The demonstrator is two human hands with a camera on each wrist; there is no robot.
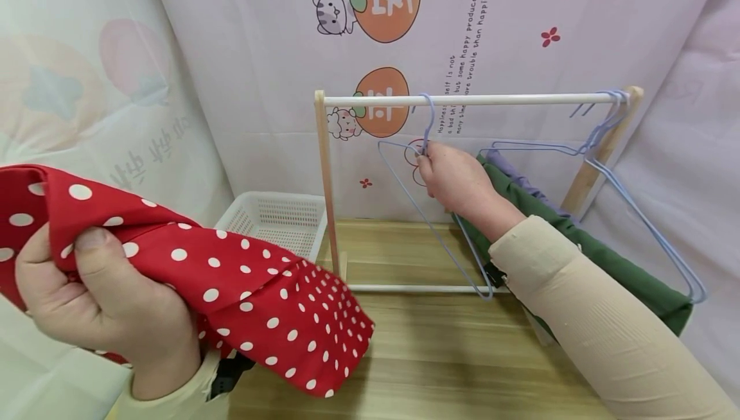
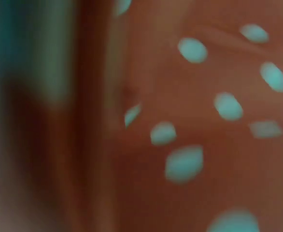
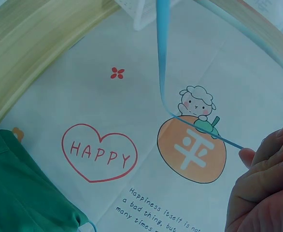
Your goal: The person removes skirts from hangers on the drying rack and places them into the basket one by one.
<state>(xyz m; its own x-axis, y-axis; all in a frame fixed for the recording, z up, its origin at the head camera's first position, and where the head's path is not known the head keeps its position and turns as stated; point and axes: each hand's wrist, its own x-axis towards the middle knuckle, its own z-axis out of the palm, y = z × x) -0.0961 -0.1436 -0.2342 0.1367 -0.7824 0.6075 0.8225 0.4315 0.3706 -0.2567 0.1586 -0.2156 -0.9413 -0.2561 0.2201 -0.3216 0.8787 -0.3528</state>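
Note:
In the head view my left hand [image 1: 110, 298] grips a red cloth with white polka dots [image 1: 254, 285], its thumb pressed on top of a fold. The cloth droops to the right over the wrist, and its dotted fabric [image 2: 219, 145] fills most of the left wrist view, blurred. My right hand [image 1: 462, 179] pinches a light blue wire hanger [image 1: 405, 192] just under its hook. That hook loops over the white rail [image 1: 370, 101] of a small rack. The right wrist view shows the hanger's wire [image 3: 162, 58] running to the fingers of the right hand [image 3: 269, 183].
At the rack's right end, more blue hangers [image 1: 613, 115] carry a green cloth [image 1: 613, 259] and a purple one [image 1: 523, 179]. A white plastic basket [image 1: 277, 200] stands behind the rack's left wooden post [image 1: 328, 176]. Wood-grain table [image 1: 428, 349] lies beneath; printed cloth hangs behind.

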